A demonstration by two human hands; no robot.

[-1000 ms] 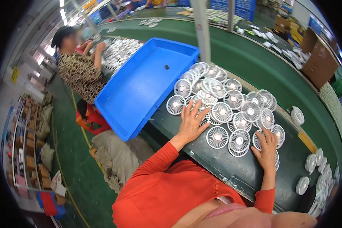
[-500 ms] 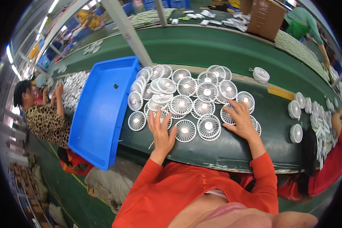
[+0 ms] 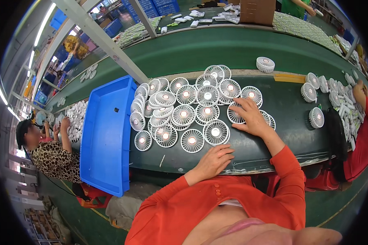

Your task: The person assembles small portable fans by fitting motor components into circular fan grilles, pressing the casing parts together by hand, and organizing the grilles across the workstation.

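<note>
from the right hand (image 3: 252, 119), the nearest white fan cover (image 3: 235, 113) lies at nine to ten o'clock, right under the fingers. the thumb sits by its near rim and the other fingers spread over its far side; whether they pinch it or only rest on it, i cannot tell. that cover is round, so it has no long axis, and it lies face up on the dark green table (image 3: 290, 141). the right hand is clearly the nearer one to it.

the left hand (image 3: 214, 160) holds nothing: its fingers are loosely bent, close together, pointing to about two o'clock near the table's front edge. it is well apart from the right hand's cover, which lies at one o'clock from it. just beside it, at twelve o'clock, is a stacked pair of covers (image 3: 216, 131); any contact there is too close to call.

the other covers lie overlapping in a heap (image 3: 183, 115), from nine to twelve o'clock of the right hand. beyond them, at nine o'clock, is a blue tray (image 3: 104, 151), its long axis running roughly from twelve to six. a small dark piece (image 3: 116, 110) lies inside.
</note>
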